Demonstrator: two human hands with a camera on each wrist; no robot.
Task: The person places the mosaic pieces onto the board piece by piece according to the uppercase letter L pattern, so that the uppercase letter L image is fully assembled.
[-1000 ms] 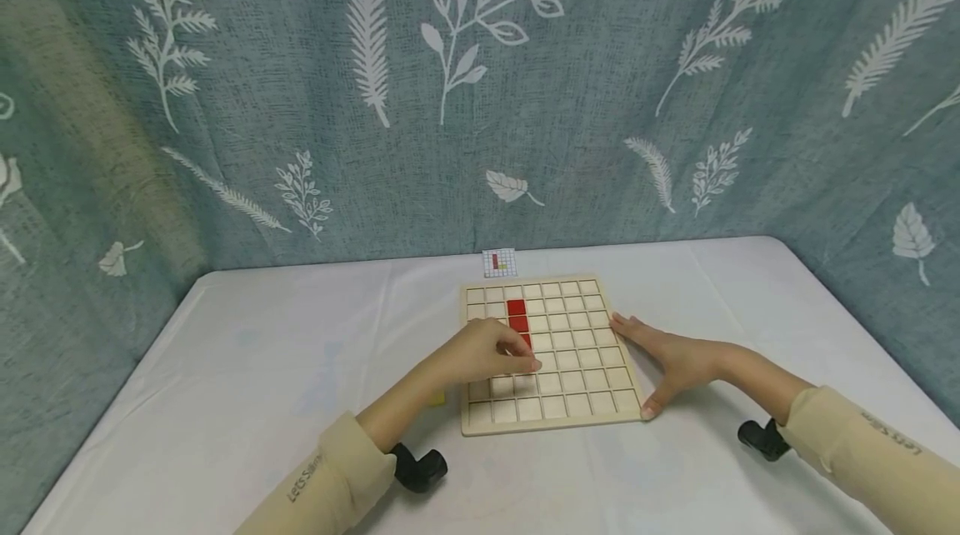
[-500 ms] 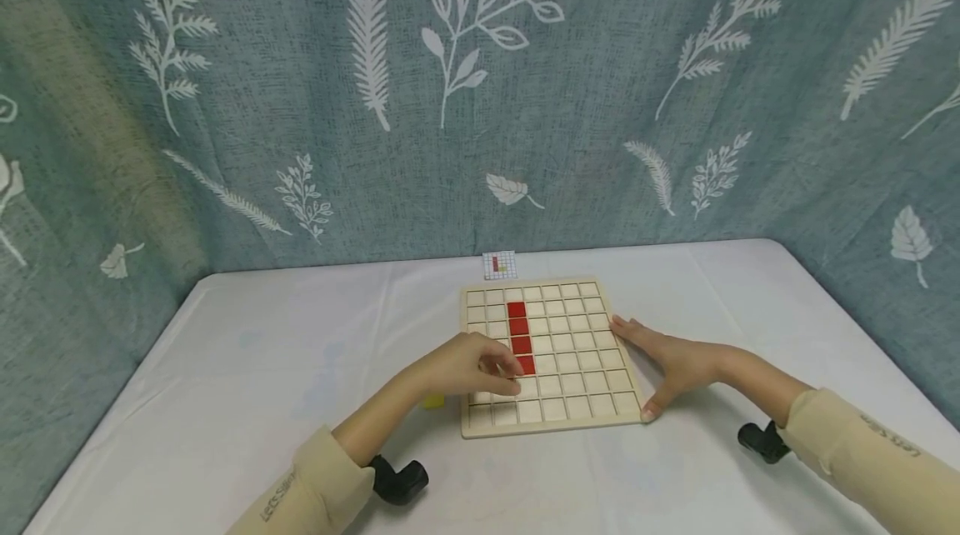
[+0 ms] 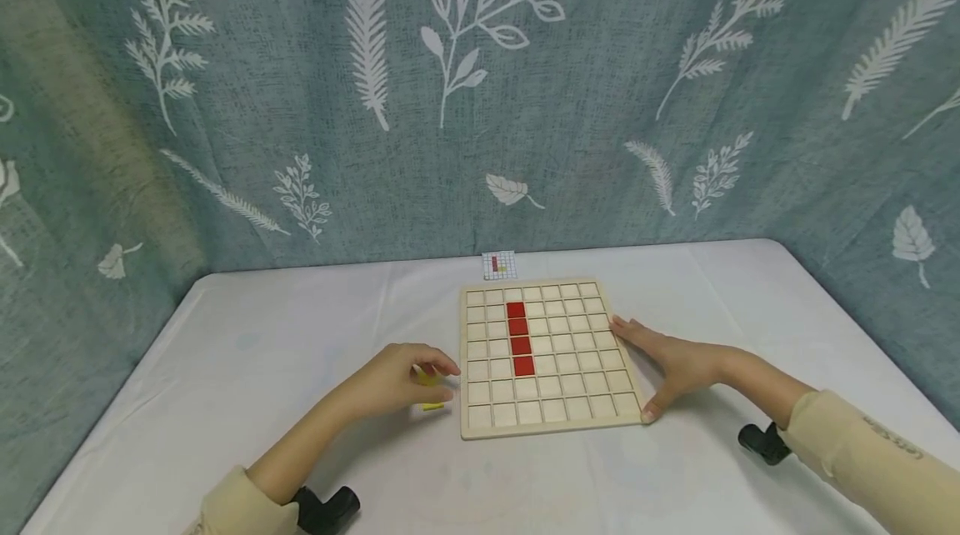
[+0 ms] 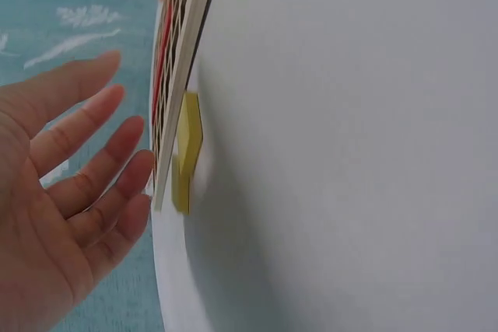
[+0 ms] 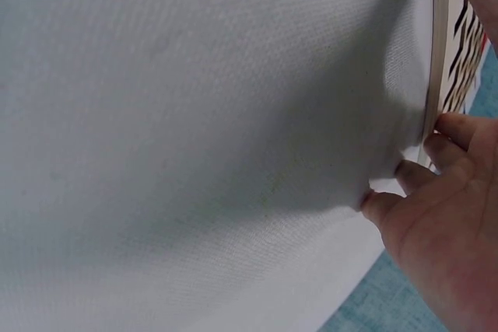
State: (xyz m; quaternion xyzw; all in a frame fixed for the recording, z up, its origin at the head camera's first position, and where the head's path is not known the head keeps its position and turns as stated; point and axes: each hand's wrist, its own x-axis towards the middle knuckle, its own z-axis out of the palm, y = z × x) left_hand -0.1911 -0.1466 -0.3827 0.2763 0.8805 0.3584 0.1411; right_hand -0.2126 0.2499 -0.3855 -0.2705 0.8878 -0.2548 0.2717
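Note:
A wooden grid board [image 3: 568, 362] lies on the table with a column of red squares [image 3: 520, 346] set in its cells. Left of the board, my left hand [image 3: 397, 381] hovers with loosely bent fingers and holds nothing. Partly hidden under those fingers is a yellow block-like piece [image 3: 432, 407]; the left wrist view shows the yellow piece [image 4: 189, 134] on the cloth by the board's edge, its full shape unclear, apart from the hand [image 4: 70, 176]. My right hand [image 3: 678, 360] is spread along the board's right edge, thumb and fingertips touching it.
A small printed card [image 3: 499, 266] with a grid and red and yellow marks lies behind the board. White cloth covers the table [image 3: 262, 335]. A blue-green leaf-patterned curtain [image 3: 480, 143] hangs behind and at both sides.
My left hand has moved left from the board to the yellow piece, leaving the column of red squares uncovered. The right hand stays at the board's edge.

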